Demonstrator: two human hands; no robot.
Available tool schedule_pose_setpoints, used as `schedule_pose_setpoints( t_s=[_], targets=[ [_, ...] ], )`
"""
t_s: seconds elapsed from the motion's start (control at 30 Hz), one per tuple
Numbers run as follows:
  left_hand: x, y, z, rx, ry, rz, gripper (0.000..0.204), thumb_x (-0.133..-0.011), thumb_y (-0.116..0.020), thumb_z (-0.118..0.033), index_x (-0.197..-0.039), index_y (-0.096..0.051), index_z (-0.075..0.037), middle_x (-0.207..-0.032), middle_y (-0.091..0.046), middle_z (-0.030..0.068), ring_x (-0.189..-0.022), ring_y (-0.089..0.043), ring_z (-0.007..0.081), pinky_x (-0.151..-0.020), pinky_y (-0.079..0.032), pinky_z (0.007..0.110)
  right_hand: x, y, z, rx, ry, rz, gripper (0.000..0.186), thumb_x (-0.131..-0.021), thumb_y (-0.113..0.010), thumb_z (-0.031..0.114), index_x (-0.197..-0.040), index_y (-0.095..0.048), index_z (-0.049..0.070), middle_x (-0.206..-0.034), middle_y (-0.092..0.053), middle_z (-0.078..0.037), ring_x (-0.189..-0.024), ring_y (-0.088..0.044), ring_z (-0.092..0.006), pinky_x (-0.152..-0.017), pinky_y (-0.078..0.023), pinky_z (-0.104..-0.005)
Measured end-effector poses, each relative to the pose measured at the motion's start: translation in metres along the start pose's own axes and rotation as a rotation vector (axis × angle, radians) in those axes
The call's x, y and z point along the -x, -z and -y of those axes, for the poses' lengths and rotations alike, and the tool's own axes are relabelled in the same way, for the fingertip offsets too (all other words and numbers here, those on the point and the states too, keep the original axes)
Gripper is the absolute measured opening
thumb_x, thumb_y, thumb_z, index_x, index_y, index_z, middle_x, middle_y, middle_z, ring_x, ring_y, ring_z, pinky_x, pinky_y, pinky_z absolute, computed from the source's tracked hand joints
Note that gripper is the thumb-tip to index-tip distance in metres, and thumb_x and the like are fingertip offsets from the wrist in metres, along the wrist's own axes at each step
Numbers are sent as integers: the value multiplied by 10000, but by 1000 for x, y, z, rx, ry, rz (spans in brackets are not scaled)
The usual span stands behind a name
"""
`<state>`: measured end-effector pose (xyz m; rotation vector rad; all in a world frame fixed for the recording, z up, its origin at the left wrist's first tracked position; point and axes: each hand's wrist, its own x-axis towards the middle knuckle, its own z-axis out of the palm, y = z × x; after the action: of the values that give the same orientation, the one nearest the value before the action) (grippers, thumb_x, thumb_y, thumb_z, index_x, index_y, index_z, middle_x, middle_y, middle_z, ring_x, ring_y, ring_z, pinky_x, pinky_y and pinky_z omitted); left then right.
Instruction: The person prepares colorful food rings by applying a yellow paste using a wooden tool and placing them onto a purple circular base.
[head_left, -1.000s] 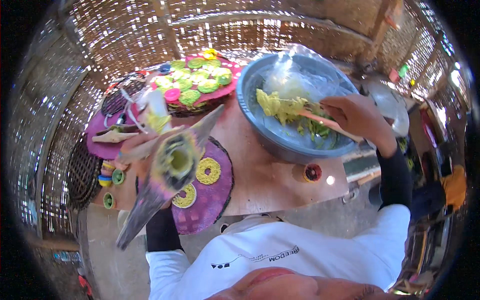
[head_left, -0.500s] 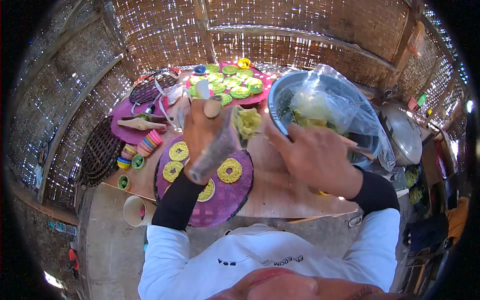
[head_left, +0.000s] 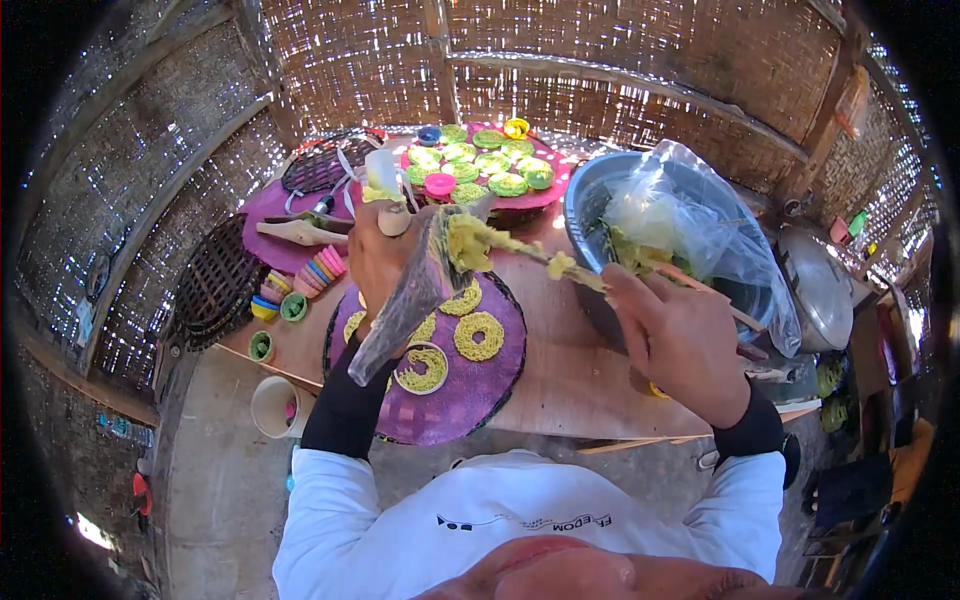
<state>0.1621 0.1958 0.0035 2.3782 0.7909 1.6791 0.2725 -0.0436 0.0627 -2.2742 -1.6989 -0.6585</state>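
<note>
My left hand is closed around a press with a white cylinder and a round, pale knob. Beside that hand, a clear plastic sheet or bag holds yellow-green dough. My right hand grips a thin stick coated with the same dough, its far end in the dough at the plastic. Below my left hand lies a round purple woven tray carrying rings of dough strands. One strand ring sits in a white round mould on the tray.
A blue basin with a plastic bag stands right, beside a large metal lid. A pink tray at the back bears several green rings. Stacked coloured cups, a dark woven rack and a pale bucket are left.
The stick now shows, stretching from my right hand to the dough at my left. My right hand has moved slightly right and down. The whole view has shifted a little.
</note>
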Motion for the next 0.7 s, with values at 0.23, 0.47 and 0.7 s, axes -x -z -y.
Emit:
schedule_pose_setpoints(
  t_s=[0.23, 0.47, 0.7],
  targets=[
    [3, -7, -31, 186, 163, 71, 358, -679, -680, -247, -885, -459, -55, -779, -523, 148, -752, -504, 353, -671, -382, 440, -25, -8, 25, 164, 187, 62, 392, -700, -541, 135, -1086, -496, 95, -634, -507, -63, -523, -541, -226, -431, -418, -338],
    [-1, -10, 4, 176, 139, 56, 397, -681, -672, -251, -922, -446, -30, -761, -529, 161, -813, -522, 351, -686, -422, 424, 8, -1, 15, 31, 148, -58, 293, -726, -528, 129, -1014, -545, 76, -587, -504, -49, -462, -536, -191, -395, -411, -311],
    [32, -54, 6, 1563, 426, 44, 495, -711, -652, -199, -1064, -345, -33, -951, -522, 143, -880, -543, 242, -757, -458, 353, 16, -54, 7, -403, -121, -375, 246, -730, -574, 77, -976, -572, 65, -638, -547, -103, -513, -548, -272, -443, -421, -346]
  ],
)
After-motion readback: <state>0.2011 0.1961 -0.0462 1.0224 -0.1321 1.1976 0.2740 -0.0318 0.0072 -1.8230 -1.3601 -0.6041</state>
